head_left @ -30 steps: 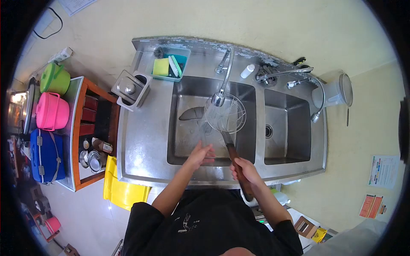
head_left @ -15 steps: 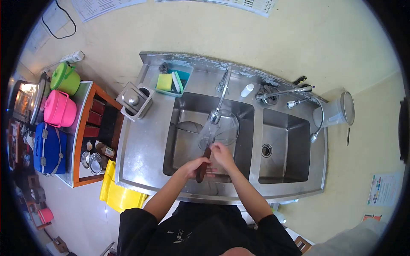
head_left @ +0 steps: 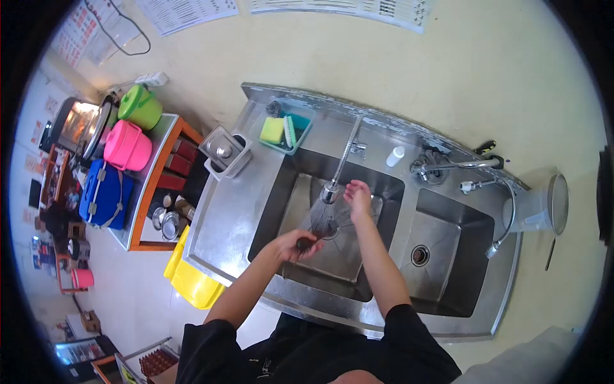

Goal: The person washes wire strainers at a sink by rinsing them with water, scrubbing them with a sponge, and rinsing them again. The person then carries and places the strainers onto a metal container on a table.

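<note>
My left hand is closed around the dark brown handle of a utensil over the large sink basin. The far end of this utensil is blurred under the spray, so its kind is unclear. Just above it hangs the metal spray head of the faucet, with water streaming down. My right hand is raised to the right of the spray head, fingers apart and slightly bent, holding nothing that I can see.
Sponges and a brush lie in a teal tub behind the basin. Metal containers stand on the left counter. A white bottle stands at the back. To the right are a second basin, a curved hose and a translucent bucket.
My right hand has left the utensil and moved up and right beside the spray head. The left hand keeps the handle, now seen more end-on. The whole view has turned and shifted.
</note>
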{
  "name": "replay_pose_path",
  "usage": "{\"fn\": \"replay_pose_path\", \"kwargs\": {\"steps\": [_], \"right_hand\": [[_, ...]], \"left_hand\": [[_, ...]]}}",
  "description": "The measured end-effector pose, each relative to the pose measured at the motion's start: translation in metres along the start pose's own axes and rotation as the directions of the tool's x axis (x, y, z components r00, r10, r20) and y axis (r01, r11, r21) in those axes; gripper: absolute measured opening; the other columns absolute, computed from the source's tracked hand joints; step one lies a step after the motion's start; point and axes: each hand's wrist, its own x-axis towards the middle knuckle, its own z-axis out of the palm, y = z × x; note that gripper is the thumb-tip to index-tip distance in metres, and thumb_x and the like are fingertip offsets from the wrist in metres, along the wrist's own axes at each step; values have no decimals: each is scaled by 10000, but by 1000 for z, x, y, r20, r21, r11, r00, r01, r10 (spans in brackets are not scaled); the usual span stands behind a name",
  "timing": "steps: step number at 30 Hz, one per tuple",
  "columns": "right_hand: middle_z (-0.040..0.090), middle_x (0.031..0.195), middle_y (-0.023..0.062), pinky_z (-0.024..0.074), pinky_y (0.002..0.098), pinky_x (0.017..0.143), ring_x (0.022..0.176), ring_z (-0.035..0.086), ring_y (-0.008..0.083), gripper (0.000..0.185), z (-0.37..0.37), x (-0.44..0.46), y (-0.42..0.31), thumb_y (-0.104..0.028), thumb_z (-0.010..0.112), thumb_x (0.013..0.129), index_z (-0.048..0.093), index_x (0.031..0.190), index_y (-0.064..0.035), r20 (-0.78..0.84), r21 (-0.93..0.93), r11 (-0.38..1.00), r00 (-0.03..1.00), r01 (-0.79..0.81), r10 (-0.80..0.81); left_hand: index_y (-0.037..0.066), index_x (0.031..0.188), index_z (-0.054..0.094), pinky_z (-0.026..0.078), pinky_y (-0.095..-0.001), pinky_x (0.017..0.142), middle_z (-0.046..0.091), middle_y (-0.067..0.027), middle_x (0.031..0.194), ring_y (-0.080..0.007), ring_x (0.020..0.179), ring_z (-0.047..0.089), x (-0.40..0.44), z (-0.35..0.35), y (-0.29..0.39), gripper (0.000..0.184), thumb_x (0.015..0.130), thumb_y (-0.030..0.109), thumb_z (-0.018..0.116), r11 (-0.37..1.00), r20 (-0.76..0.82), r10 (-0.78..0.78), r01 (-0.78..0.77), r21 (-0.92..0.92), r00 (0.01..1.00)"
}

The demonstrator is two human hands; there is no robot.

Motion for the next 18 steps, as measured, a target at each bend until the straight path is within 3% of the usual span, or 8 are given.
{"fn": "replay_pose_path", "kwargs": {"steps": [6,8,9,13,14,15,17,18], "right_hand": [[687,911,97,525,377,739,840,657,248,319,18,-54,25,-322,473,1030,646,1081,-59,343,-517,794,927,319,-150],[648,1140,208,458,434,971,1107,604,355,442,23,-80,67,-377,423,1042,591,1244,-21,437,-515,773,889,370,-135],[535,1300,241,358,435,1067,1248,492,366,498,29,-100,69,-384,408,1045,501,1336,8,457,-535,712,865,454,-208],[219,1581,257,150,441,1210,1475,228,362,700,58,-164,71,-418,419,1038,234,1505,69,476,-561,658,846,502,-240],[374,1478,187,317,397,1125,1349,402,285,571,70,-184,41,-351,435,1058,317,1471,26,543,-443,656,765,612,-347],[388,1483,200,360,395,1091,1332,431,296,558,72,-179,33,-352,441,1057,339,1457,24,634,-345,646,676,681,-374],[471,1415,215,381,399,1061,1278,482,325,496,71,-172,40,-334,432,1062,407,1410,17,604,-305,721,712,621,-357],[522,1331,206,394,398,1040,1226,509,330,450,69,-160,44,-323,427,1064,451,1357,18,597,-358,611,676,706,-432]], "left_hand": [[-16,991,599,521,-256,510,645,-143,874,-177,679,596,30,-27,68,224,861,161,643,992,261,-31,62,-111,965],[6,936,640,547,-287,564,655,-138,883,-196,706,608,40,-37,77,205,851,193,651,993,413,-25,72,-99,911],[36,918,676,569,-360,724,664,-114,878,-217,772,625,29,-14,64,218,840,238,656,961,53,251,-255,107,967],[55,1029,688,498,-404,967,677,-89,1011,-235,1019,622,38,-35,38,331,811,305,695,850,-47,493,-469,239,869],[57,1023,686,498,-399,955,677,-87,1005,-231,1007,621,40,-34,31,322,816,304,687,840,-62,504,-473,264,861],[59,1018,684,498,-395,942,677,-84,999,-227,995,620,44,-30,28,313,821,302,679,836,-64,506,-472,280,860],[62,1007,680,499,-386,917,676,-80,988,-220,971,618,56,-19,29,296,831,300,664,829,-51,498,-458,321,866],[64,1001,678,499,-381,904,676,-78,982,-216,960,617,60,-13,31,288,836,299,657,821,-36,494,-452,347,869]]}}
